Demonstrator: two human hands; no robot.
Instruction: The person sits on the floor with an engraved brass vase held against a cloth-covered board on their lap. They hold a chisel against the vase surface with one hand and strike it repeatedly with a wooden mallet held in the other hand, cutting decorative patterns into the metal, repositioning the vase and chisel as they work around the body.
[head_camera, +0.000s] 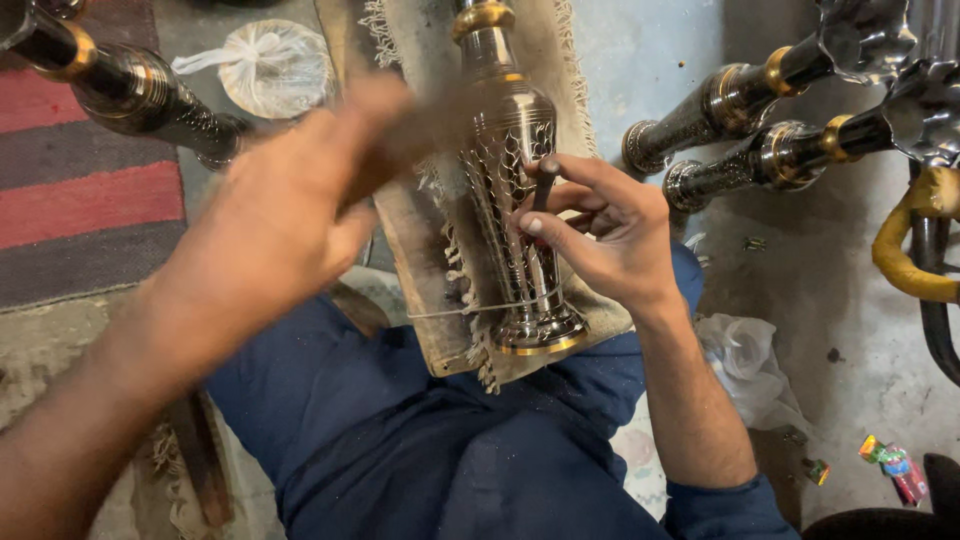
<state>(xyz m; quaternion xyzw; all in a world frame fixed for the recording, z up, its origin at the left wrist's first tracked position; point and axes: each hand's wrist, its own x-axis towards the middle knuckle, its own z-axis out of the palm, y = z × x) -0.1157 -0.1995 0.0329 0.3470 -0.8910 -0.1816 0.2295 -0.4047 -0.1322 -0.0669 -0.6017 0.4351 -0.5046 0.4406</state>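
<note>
A dark engraved metal vase (508, 130) with gold bands lies along a fringed beige cloth (560, 60) on a wooden board (415, 250) across my lap. A thin string (470, 309) ties it down near its base. My right hand (610, 235) pinches a short dark punch (543, 183) with its tip against the vase's patterned side. My left hand (285, 215) hovers left of the vase, blurred by motion, closed on a brown wooden tool (420, 125) that smears toward the vase.
Similar vases lie on the floor at top left (140, 95) and top right (725, 105), (775, 160). A white tied bag (272, 65), a red striped rug (80, 205), a yellow-wrapped pipe (905, 265), crumpled plastic (745, 365) and small wrappers (892, 467) surround me.
</note>
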